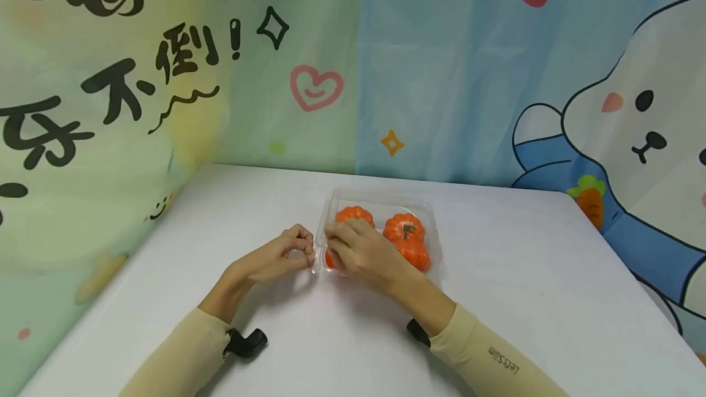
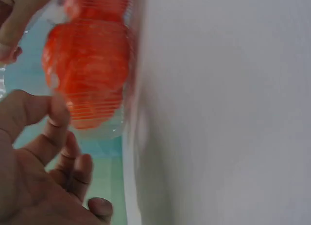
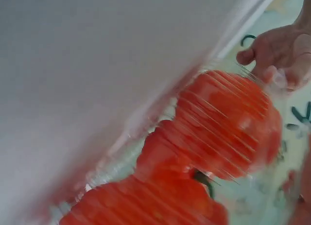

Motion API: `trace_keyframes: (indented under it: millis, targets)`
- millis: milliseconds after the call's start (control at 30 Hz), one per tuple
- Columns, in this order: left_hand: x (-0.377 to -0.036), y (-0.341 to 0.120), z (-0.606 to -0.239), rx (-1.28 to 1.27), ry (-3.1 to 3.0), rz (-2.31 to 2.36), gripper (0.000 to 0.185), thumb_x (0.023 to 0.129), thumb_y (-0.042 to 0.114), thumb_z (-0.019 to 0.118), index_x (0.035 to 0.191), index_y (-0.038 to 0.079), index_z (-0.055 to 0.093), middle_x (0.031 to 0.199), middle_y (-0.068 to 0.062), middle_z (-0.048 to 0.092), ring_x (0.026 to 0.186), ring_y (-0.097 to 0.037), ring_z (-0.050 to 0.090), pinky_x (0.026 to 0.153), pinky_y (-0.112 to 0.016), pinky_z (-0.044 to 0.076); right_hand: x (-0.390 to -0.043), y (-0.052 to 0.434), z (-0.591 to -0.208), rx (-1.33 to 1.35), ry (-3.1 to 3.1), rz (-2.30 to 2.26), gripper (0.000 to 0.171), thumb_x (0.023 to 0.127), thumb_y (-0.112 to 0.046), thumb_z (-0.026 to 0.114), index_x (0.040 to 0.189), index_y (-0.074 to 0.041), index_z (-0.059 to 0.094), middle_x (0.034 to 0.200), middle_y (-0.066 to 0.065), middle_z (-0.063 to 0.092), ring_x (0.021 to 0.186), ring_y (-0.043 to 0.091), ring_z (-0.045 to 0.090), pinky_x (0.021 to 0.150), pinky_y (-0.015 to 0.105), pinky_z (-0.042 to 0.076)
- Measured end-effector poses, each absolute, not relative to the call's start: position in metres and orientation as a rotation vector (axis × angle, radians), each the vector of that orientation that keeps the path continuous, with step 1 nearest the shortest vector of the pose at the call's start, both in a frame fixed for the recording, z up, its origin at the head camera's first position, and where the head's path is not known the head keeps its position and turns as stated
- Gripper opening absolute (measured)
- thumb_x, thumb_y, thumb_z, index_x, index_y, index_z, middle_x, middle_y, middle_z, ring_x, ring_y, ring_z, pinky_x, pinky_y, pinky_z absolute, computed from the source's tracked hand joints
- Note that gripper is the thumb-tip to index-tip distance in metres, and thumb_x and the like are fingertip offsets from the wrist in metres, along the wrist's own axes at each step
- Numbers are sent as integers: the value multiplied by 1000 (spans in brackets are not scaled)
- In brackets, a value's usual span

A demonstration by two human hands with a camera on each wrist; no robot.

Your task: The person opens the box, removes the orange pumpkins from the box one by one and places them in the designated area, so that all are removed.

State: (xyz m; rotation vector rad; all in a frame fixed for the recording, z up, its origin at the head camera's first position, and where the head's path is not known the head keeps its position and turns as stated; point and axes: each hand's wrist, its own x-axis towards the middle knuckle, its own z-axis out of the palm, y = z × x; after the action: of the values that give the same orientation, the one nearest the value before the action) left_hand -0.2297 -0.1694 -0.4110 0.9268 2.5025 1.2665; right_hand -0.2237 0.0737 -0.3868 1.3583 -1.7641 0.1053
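A clear plastic box [image 1: 436, 231] stands on the table with several small orange toy pumpkins [image 1: 404, 227] in it. One pumpkin at the front left is mostly covered by my right hand [image 1: 364, 256]. At the box's left front edge, my left hand [image 1: 284, 255] pinches the plastic between thumb and index finger; the left wrist view shows its index fingertip [image 2: 59, 108] against the box. My right hand reaches over the box's left part, fingers curled down at the plastic near its left edge. Its fingertips' exact hold is partly hidden.
The white table [image 1: 524, 299] extends around the box on all sides. Behind and left of it hangs a printed cloth backdrop [image 1: 430, 66] with cartoon figures. Black wrist mounts [image 1: 247, 343] sit at both sleeves.
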Motion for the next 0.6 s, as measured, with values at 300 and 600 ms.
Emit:
trace_keyframes:
  millis: [300, 600]
  targets:
    - [-228, -174, -401, 892, 2521, 1167, 13, 98, 17, 63, 86, 12, 67, 114, -3, 53, 117, -27, 43, 100, -47, 33, -218, 80, -384, 1341, -1822, 84, 7, 95, -10, 66, 96, -5, 71, 111, 7, 65, 92, 22, 64, 83, 33, 52]
    - [-229, -179, -401, 822, 2517, 1145, 17, 98, 19, 61, 87, 7, 67, 116, -3, 56, 120, -29, 43, 99, -47, 33, -215, 103, -387, 1298, -1926, 48, 15, 97, -6, 57, 106, -9, 67, 115, 7, 67, 97, 25, 67, 86, 39, 54]
